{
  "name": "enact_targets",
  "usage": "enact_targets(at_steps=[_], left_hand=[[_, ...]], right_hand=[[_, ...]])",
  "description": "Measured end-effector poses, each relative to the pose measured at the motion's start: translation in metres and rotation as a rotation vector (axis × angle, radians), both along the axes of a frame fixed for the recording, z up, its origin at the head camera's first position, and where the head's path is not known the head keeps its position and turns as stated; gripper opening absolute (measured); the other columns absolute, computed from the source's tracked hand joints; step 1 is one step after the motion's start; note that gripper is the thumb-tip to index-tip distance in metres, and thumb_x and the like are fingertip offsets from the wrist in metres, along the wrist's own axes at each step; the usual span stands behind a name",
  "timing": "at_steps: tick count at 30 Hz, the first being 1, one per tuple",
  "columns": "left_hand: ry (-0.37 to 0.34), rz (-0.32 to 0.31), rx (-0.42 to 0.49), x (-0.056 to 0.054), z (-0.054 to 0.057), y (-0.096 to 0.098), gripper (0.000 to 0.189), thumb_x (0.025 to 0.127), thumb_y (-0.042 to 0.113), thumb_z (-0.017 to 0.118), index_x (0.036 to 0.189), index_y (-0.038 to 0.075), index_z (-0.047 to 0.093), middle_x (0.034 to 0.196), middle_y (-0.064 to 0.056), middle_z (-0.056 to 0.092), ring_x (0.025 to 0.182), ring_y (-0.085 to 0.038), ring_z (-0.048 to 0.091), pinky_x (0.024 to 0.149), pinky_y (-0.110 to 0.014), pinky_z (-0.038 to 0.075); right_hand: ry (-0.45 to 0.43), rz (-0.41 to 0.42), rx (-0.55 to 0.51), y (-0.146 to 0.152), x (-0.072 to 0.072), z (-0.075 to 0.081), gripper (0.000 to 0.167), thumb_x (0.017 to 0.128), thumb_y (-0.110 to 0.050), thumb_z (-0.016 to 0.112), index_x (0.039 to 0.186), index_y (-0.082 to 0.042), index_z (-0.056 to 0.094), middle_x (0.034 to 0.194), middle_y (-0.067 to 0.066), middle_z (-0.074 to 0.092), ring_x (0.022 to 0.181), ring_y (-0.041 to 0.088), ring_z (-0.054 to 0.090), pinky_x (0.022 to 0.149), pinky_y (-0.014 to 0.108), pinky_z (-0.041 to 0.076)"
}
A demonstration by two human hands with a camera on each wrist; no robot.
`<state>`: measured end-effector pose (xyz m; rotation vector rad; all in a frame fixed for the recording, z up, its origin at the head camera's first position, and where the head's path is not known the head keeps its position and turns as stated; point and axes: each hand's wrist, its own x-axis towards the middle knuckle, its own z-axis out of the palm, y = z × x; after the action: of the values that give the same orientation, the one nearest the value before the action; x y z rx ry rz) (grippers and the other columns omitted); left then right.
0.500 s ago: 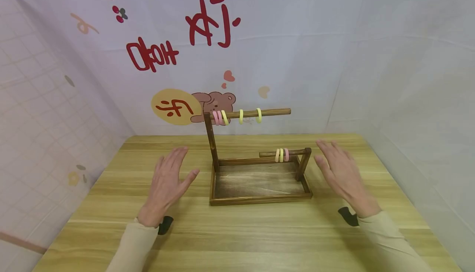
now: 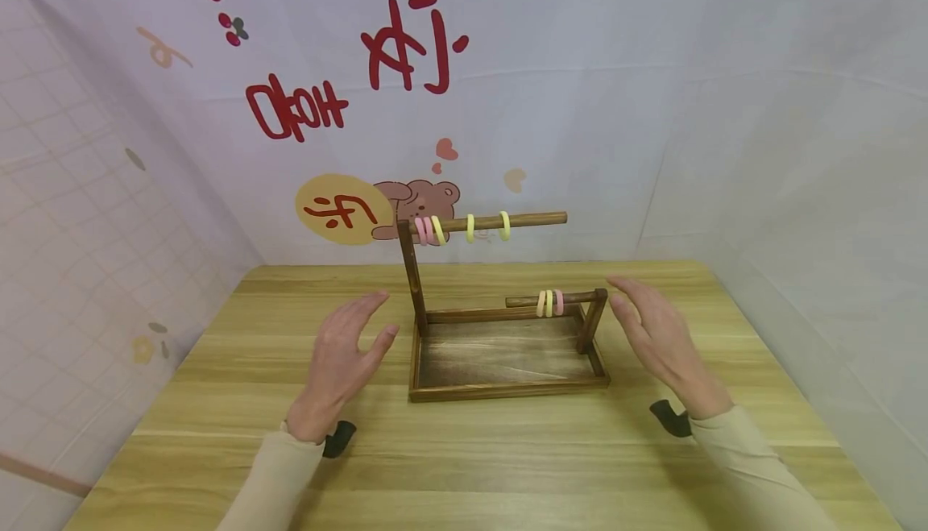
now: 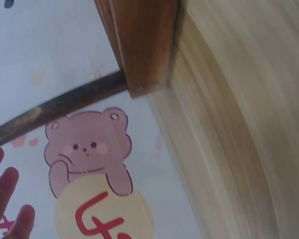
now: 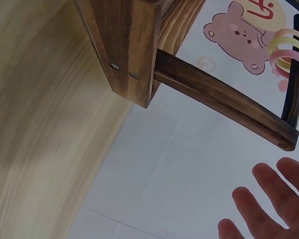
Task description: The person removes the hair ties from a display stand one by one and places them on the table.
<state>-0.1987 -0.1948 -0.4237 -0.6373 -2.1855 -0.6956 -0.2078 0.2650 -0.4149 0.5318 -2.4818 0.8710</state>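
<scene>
A dark wooden rack with a tray base stands mid-table. Its tall left post carries an upper rod, on which hang two pink rings and several yellow rings. From the short right post a lower rod points left, bearing two yellowish rings and a pink ring. My left hand hovers left of the rack, thumb apart from the fingers, holding nothing. Just right of the short post, my right hand is also empty, its fingers extended in the right wrist view.
The rack stands on a light wood table. Behind it hangs a white cloth printed with a bear and red characters. Another cloth wall rises at the right. Black wrist straps show below both hands.
Both hands have moved inward toward the rack, the left one to the right and the right one slightly to the left. The rack and rings have stayed put.
</scene>
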Motion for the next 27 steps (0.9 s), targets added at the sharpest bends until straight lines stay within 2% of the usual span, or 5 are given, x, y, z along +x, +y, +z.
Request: enact_targets(at_steps=[6, 12, 15, 20, 27], left_hand=[[0.003, -0.061, 0.048, 0.000, 0.003, 0.012, 0.054, 0.105, 0.048, 0.057, 0.131, 0.002, 0.069, 0.128, -0.018, 0.071, 0.115, -0.040, 0.067, 0.099, -0.062, 0.049], [-0.051, -0.114, 0.082, 0.001, 0.007, 0.026, 0.044, 0.099, 0.034, 0.071, 0.131, 0.004, 0.070, 0.128, -0.014, 0.071, 0.117, -0.037, 0.067, 0.100, -0.061, 0.049], [-0.088, -0.130, 0.086, 0.001, 0.009, 0.034, 0.045, 0.100, 0.038, 0.069, 0.134, 0.008, 0.069, 0.130, -0.011, 0.071, 0.120, -0.034, 0.066, 0.102, -0.059, 0.049], [-0.124, -0.174, 0.094, -0.002, 0.012, 0.049, 0.051, 0.102, 0.046, 0.066, 0.134, 0.007, 0.069, 0.131, -0.012, 0.070, 0.122, -0.034, 0.065, 0.104, -0.058, 0.049], [-0.168, -0.254, 0.100, -0.008, 0.019, 0.069, 0.051, 0.100, 0.041, 0.070, 0.136, 0.005, 0.067, 0.134, -0.014, 0.069, 0.125, -0.033, 0.064, 0.104, -0.055, 0.050]], right_hand=[[0.018, 0.014, -0.037, -0.003, -0.002, 0.000, 0.041, 0.113, -0.022, 0.043, 0.140, 0.003, 0.058, 0.139, 0.027, 0.060, 0.128, 0.051, 0.054, 0.104, 0.068, 0.041], [0.018, 0.014, -0.056, -0.006, -0.003, 0.001, 0.038, 0.112, -0.022, 0.046, 0.137, 0.003, 0.061, 0.135, 0.026, 0.063, 0.125, 0.050, 0.057, 0.102, 0.067, 0.043], [0.035, 0.012, -0.055, -0.007, -0.004, 0.001, 0.036, 0.111, -0.020, 0.051, 0.136, 0.002, 0.063, 0.133, 0.024, 0.066, 0.123, 0.047, 0.060, 0.100, 0.065, 0.046], [0.099, 0.024, -0.038, -0.007, -0.007, -0.001, 0.030, 0.107, -0.015, 0.060, 0.131, 0.001, 0.067, 0.128, 0.020, 0.069, 0.116, 0.043, 0.065, 0.095, 0.062, 0.051], [0.153, 0.035, -0.007, -0.009, -0.009, -0.003, 0.029, 0.098, -0.008, 0.071, 0.126, 0.000, 0.070, 0.122, 0.015, 0.072, 0.112, 0.037, 0.068, 0.092, 0.057, 0.053]])
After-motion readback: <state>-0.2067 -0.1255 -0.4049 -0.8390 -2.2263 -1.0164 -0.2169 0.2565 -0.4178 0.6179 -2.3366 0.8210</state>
